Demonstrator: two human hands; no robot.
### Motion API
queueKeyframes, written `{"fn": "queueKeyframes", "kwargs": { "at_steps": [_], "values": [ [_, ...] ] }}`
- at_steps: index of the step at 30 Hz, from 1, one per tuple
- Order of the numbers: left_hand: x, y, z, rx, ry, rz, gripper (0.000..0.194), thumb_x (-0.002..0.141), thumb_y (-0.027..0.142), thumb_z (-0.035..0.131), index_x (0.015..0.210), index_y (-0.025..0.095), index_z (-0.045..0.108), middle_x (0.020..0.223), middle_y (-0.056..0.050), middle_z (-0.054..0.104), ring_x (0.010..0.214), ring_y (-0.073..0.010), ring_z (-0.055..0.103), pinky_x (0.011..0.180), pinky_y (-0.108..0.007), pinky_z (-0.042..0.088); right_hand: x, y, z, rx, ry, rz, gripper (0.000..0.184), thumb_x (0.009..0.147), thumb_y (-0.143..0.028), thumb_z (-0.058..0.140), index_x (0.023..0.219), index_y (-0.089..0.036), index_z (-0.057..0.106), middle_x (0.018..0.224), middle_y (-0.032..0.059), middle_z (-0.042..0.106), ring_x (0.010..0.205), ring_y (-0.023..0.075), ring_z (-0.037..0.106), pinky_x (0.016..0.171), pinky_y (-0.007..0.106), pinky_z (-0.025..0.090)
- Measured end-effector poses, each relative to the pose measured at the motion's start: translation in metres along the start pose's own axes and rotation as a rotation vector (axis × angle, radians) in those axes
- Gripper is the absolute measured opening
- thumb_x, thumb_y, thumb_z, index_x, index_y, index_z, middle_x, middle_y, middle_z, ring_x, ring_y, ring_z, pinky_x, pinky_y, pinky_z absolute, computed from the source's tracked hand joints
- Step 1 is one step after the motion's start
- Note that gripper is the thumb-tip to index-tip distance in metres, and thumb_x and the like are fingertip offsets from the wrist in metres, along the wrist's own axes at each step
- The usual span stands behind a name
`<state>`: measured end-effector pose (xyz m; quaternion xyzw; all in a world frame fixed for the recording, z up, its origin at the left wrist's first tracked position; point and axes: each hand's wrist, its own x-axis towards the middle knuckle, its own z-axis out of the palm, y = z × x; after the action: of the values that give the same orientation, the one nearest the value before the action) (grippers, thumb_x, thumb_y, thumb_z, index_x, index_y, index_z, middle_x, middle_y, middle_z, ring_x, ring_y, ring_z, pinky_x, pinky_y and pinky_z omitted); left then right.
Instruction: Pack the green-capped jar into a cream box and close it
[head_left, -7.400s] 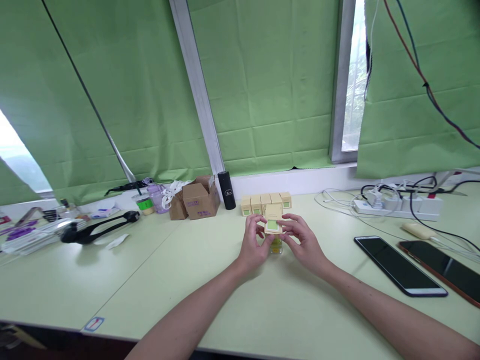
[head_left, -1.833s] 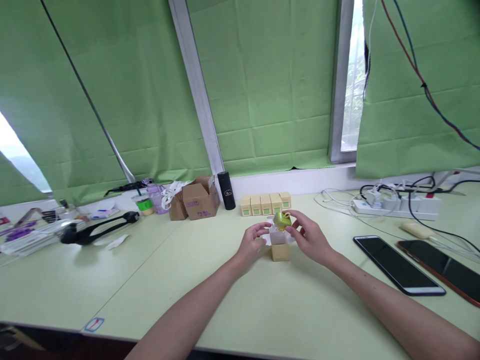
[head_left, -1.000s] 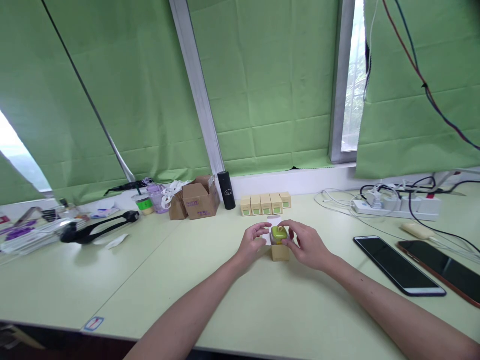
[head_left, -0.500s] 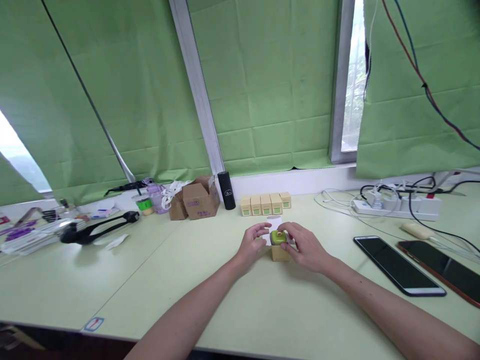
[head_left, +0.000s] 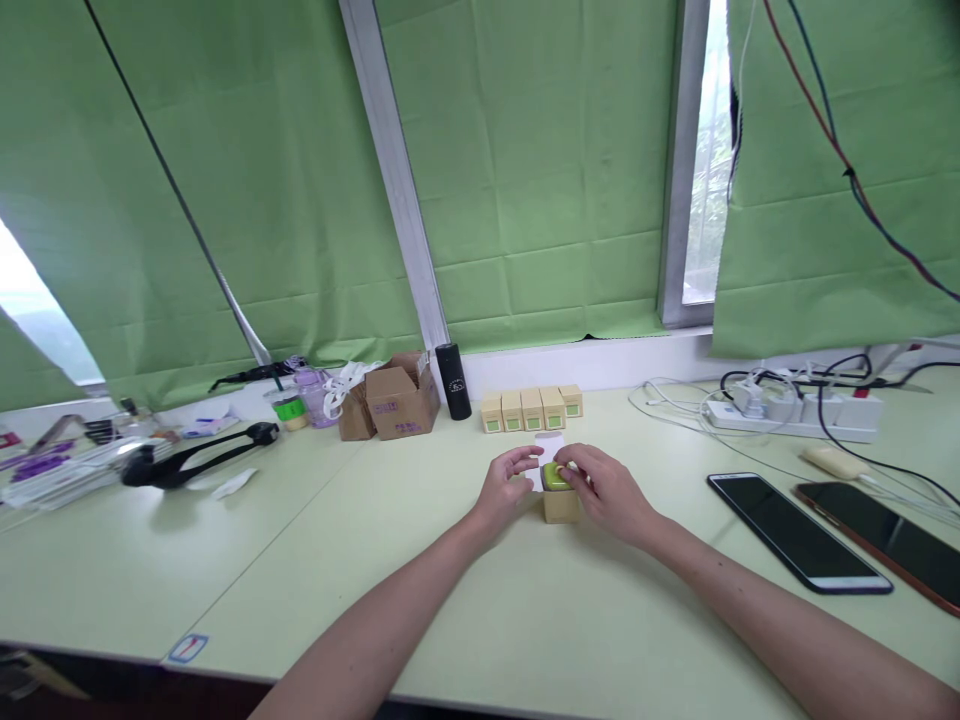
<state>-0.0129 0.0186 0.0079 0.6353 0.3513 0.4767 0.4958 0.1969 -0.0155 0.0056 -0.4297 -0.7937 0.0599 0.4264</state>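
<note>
Viewing the table [head_left: 420, 580] from afar through the head camera, I see a small green container [head_left: 553, 477] at the mouth of an open cardboard box [head_left: 561, 508]. The right hand [head_left: 613, 495] is nearer: its thumb and fingertips are drawn close together on the container's right side and top, and I judge that they grip it. So the container lies just left of those fingers, above the box. Its lower part is hidden, so I cannot tell its long axis; the rounded top looks roughly level. The left hand [head_left: 501, 490] is curved beside the box's left side, thumb and fingers parted, with no object between them that I can make out; whether they touch the box's white flap [head_left: 550, 441], I cannot tell. Behind stand 5 small boxes [head_left: 532, 410].
</note>
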Motion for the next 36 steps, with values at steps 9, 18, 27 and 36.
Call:
{"fn": "queueKeyframes", "kwargs": {
  "at_steps": [9,18,27,36],
  "values": [
    [0.0,0.002,0.0,-0.025,-0.015,0.009,0.052,0.062,0.014,0.066,0.113,0.018,0.075,0.129,-0.014,0.072,0.12,-0.0316,0.062,0.095,-0.039,0.053,0.004,0.006,0.006,0.206,0.01,0.119,0.019,0.099,-0.033,0.056,0.09,-0.025,0.071,0.113,0.007,0.067,0.069,0.0148,0.063,0.066,0.035,0.055],
    [0.001,0.001,0.001,-0.056,-0.027,-0.006,0.054,0.061,0.015,0.067,0.113,0.016,0.075,0.123,-0.014,0.073,0.117,-0.0307,0.064,0.089,-0.036,0.053,0.008,0.006,0.006,0.305,-0.006,0.228,0.023,0.092,-0.033,0.061,0.08,-0.023,0.078,0.106,0.0093,0.063,0.075,0.0182,0.065,0.067,0.037,0.057],
    [0.008,-0.009,-0.004,-0.114,-0.022,-0.047,0.056,0.059,0.013,0.066,0.114,0.014,0.075,0.1,-0.009,0.074,0.096,-0.0234,0.068,0.081,-0.03,0.05,0.007,0.017,0.007,0.367,0.171,0.326,0.022,0.087,-0.031,0.054,0.09,-0.023,0.075,0.103,0.0076,0.07,0.081,0.0206,0.062,0.073,0.037,0.053],
    [0.01,-0.009,-0.004,-0.18,-0.001,-0.1,0.054,0.058,0.018,0.062,0.109,0.014,0.078,0.093,-0.008,0.078,0.082,-0.0195,0.067,0.079,-0.03,0.048,0.009,0.022,0.006,0.542,0.173,0.529,0.026,0.076,-0.032,0.061,0.098,-0.023,0.07,0.098,0.0051,0.07,0.064,0.0152,0.057,0.059,0.031,0.047]
  ]
}}
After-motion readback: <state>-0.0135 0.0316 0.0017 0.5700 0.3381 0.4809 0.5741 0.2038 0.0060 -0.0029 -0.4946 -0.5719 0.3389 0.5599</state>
